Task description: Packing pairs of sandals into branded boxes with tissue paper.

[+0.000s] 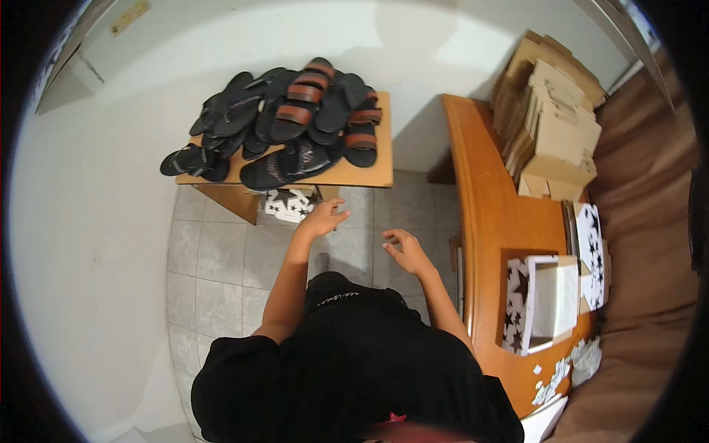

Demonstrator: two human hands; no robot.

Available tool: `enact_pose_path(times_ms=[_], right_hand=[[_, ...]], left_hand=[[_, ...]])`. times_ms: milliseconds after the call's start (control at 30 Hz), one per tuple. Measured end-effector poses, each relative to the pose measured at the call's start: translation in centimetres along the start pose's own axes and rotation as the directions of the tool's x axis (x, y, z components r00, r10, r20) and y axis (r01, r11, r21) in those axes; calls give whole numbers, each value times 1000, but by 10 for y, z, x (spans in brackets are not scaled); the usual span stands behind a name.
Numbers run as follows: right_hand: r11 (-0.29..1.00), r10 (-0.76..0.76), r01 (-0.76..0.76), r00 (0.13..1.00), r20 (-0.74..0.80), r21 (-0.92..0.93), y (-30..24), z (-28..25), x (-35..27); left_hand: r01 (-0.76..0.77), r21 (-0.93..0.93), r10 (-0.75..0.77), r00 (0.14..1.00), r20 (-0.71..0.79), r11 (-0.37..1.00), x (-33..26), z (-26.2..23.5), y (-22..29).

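Note:
My left hand (325, 218) hangs in the air just in front of the small table (382, 140), fingers apart and nothing in them. To its right, my right hand (403, 249) is also raised, empty, with the fingers loosely curved and spread. A heap of black sandals covers most of the small table. Nearest my left hand lies a black sandal (288, 164) with a decorated strap, close to the front edge. Sandals with brown straps (299, 100) rest on top of the heap and at its right end.
Under the small table sits a white star-patterned box (288, 205). Along my right runs a wooden desk (480, 221) with stacked flat cardboard (550, 122), an open star-patterned box (519, 303), small paper pieces (552, 384) and a plastic bag (586, 360). A brown curtain (642, 244) hangs beyond it.

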State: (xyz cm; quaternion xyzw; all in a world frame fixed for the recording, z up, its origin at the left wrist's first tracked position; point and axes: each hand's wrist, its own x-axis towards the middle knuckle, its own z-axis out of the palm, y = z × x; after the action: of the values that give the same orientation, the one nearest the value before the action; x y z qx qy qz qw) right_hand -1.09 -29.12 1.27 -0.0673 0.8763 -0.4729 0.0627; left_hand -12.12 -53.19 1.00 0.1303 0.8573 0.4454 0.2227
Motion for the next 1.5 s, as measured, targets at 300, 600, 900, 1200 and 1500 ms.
enact_pose_path(times_ms=[300, 600, 900, 1200, 1500], right_hand=[[978, -171, 167, 985, 28, 123, -54, 65, 164], [963, -261, 266, 962, -83, 54, -85, 94, 280], [982, 188, -176, 911, -367, 66, -104, 78, 383], [773, 630, -623, 729, -269, 121, -133, 90, 402], [790, 601, -603, 726, -334, 112, -139, 105, 403]], left_hand=[[34, -79, -52, 972, -231, 996, 5, -132, -79], [206, 23, -187, 924, -333, 978, 11, -196, -143], [-4, -225, -87, 915, -393, 974, 46, -195, -149], [-154, -426, 26, 956, -291, 891, 66, -184, -127], [-16, -705, -89, 990, -112, 709, 75, -191, -99]])
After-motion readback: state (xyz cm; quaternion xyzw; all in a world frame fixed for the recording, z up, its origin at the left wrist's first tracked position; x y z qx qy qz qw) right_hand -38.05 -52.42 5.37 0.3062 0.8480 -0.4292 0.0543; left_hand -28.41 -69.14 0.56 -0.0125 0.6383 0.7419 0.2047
